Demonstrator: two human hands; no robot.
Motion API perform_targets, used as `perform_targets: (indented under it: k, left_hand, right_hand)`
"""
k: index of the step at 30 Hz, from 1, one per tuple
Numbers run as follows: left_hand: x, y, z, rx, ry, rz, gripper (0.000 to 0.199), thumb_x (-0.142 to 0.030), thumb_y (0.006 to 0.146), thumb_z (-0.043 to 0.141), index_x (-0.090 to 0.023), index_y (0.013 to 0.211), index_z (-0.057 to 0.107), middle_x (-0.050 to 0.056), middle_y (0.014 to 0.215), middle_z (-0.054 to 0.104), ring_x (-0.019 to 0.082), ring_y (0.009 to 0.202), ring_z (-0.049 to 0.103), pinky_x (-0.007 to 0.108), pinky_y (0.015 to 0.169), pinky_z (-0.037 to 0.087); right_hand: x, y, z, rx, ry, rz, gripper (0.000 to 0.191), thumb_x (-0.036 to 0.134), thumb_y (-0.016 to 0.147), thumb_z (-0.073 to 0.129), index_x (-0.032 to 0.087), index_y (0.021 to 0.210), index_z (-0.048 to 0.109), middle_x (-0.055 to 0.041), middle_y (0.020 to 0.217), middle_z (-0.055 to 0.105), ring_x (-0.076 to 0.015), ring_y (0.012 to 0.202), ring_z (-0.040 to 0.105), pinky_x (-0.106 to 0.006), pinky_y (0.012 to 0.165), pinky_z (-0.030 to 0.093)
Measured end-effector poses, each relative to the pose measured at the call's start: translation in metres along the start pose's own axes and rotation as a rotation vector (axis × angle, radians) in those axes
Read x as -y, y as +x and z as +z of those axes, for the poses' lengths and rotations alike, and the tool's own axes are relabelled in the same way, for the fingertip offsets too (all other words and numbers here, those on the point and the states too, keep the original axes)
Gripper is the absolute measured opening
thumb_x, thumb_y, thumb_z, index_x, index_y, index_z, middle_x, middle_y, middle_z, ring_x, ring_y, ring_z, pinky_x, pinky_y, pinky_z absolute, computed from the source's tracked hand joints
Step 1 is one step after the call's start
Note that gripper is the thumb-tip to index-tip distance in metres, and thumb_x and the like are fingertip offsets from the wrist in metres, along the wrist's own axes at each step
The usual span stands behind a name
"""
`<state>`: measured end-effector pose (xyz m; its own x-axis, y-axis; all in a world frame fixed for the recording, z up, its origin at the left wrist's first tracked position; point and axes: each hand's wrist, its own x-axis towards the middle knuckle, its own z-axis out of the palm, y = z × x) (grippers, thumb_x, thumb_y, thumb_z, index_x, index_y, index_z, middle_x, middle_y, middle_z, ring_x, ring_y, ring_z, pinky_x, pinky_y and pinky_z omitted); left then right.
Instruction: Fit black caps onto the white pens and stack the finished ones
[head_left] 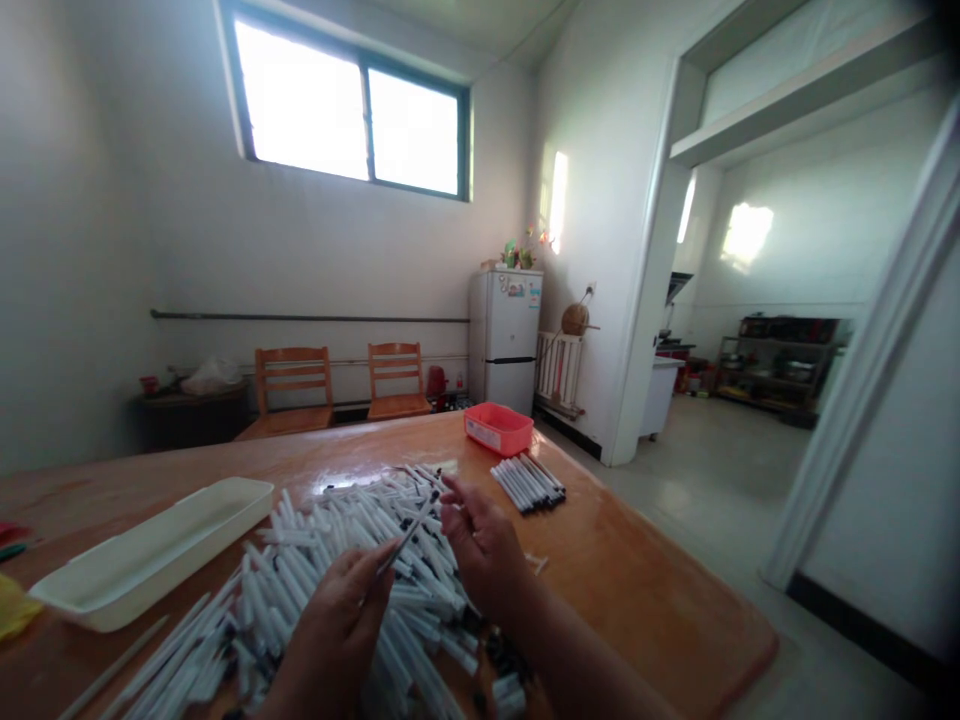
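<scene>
Head view: left hand (346, 605) pinched slim grey, dark-tipped pen (407, 535); right hand (481, 545) stood half-open, seemingly empty; apparent tip-work next needed steady aim.

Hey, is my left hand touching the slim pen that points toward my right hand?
Touching. The head view shows the left hand gripping the pen by its near end, with the rest sticking out beyond the hand.

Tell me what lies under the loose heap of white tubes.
The heap lies on the brown table, which shows around it. Anything else directly beneath is covered and cannot be seen; the left hand also hides part of the heap itself.
</scene>
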<state>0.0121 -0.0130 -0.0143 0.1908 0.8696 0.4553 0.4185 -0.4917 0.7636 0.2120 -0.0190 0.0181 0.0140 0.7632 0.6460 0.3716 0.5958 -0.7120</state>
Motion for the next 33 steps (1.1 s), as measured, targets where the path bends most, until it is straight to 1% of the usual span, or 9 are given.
perform_targets:
  k: [2, 5, 11, 15, 19, 23, 27, 30, 33]
  left_hand:
    - [0.01, 0.001, 0.0, 0.034, 0.155, 0.095, 0.036, -0.039, 0.091, 0.056, -0.031, 0.122, 0.069, 0.006, 0.088, 0.067, 0.025, 0.084, 0.064, 0.034, 0.077, 0.051]
    - [0.022, 0.004, -0.004, 0.037, 0.309, 0.187, 0.037, -0.036, 0.093, 0.052, -0.033, 0.127, 0.066, 0.004, 0.082, 0.066, 0.023, 0.077, 0.064, 0.032, 0.071, 0.051]
    - [0.024, 0.011, -0.015, 0.013, 0.568, 0.336, 0.037, -0.03, 0.093, 0.047, -0.032, 0.123, 0.069, 0.007, 0.092, 0.07, 0.024, 0.084, 0.065, 0.035, 0.076, 0.05]
    - [0.019, 0.011, -0.015, -0.023, 0.678, 0.382, 0.037, -0.03, 0.089, 0.049, -0.033, 0.12, 0.071, 0.007, 0.103, 0.071, 0.027, 0.093, 0.064, 0.037, 0.082, 0.05]
    - [0.013, 0.009, -0.01, -0.138, 0.705, 0.437, 0.041, -0.038, 0.088, 0.054, -0.031, 0.127, 0.065, 0.011, 0.124, 0.064, 0.034, 0.116, 0.057, 0.048, 0.1, 0.042]
    - [0.006, 0.007, -0.01, -0.257, 0.696, 0.428, 0.047, -0.042, 0.089, 0.052, -0.023, 0.132, 0.057, 0.017, 0.136, 0.053, 0.039, 0.132, 0.045, 0.057, 0.11, 0.032]
    - [0.002, 0.006, -0.012, -0.322, 0.664, 0.4, 0.043, -0.043, 0.091, 0.049, -0.021, 0.126, 0.059, 0.018, 0.134, 0.053, 0.04, 0.132, 0.045, 0.058, 0.111, 0.03]
    - [0.002, 0.007, -0.012, -0.331, 0.654, 0.396, 0.041, -0.044, 0.09, 0.051, -0.023, 0.124, 0.059, 0.017, 0.133, 0.054, 0.04, 0.132, 0.045, 0.058, 0.111, 0.031]
    - [0.008, 0.008, -0.011, -0.331, 0.645, 0.401, 0.04, -0.043, 0.089, 0.053, -0.024, 0.124, 0.059, 0.016, 0.134, 0.053, 0.039, 0.131, 0.045, 0.057, 0.111, 0.03]
  right_hand:
    - [0.001, 0.004, -0.008, 0.024, -0.087, -0.081, 0.037, 0.024, 0.099, 0.046, 0.018, 0.134, 0.057, -0.0114, 0.117, 0.066, -0.0201, 0.107, 0.061, -0.033, 0.095, 0.046]
    - [0.005, 0.006, -0.019, 0.128, -0.181, -0.127, 0.033, 0.022, 0.098, 0.046, 0.017, 0.125, 0.063, -0.0116, 0.116, 0.069, -0.0207, 0.109, 0.062, -0.032, 0.098, 0.045]
    - [0.022, 0.007, -0.034, 0.254, -0.346, -0.04, 0.02, 0.028, 0.093, 0.056, 0.019, 0.083, 0.072, -0.0026, 0.078, 0.072, -0.0145, 0.072, 0.064, -0.022, 0.065, 0.043]
    - [0.028, 0.007, -0.041, 0.374, -0.364, 0.004, 0.01, 0.023, 0.08, 0.066, 0.02, 0.074, 0.072, 0.0012, 0.066, 0.07, -0.0122, 0.059, 0.058, -0.02, 0.054, 0.036]
    - [0.02, -0.003, -0.044, 0.448, -0.347, 0.042, 0.009, 0.018, 0.076, 0.064, 0.019, 0.071, 0.072, 0.0024, 0.061, 0.067, -0.0107, 0.052, 0.053, -0.02, 0.049, 0.033]
    - [-0.006, -0.004, -0.057, 0.271, -0.383, 0.141, 0.016, 0.021, 0.082, 0.059, 0.016, 0.078, 0.073, -0.0004, 0.065, 0.069, -0.012, 0.058, 0.057, -0.022, 0.054, 0.035]
    - [-0.043, 0.018, -0.09, -0.017, -0.592, 0.331, 0.02, 0.033, 0.085, 0.061, 0.018, 0.082, 0.074, -0.0029, 0.076, 0.073, -0.0142, 0.07, 0.061, -0.023, 0.061, 0.037]
    - [-0.073, 0.035, -0.116, -0.124, -0.685, 0.442, 0.027, 0.034, 0.09, 0.054, 0.017, 0.086, 0.074, -0.0069, 0.081, 0.073, -0.0163, 0.072, 0.061, -0.025, 0.061, 0.035]
    - [-0.1, 0.041, -0.129, -0.183, -0.772, 0.55, 0.028, 0.034, 0.089, 0.054, 0.016, 0.084, 0.074, -0.0097, 0.081, 0.074, -0.0175, 0.073, 0.062, -0.026, 0.06, 0.034]
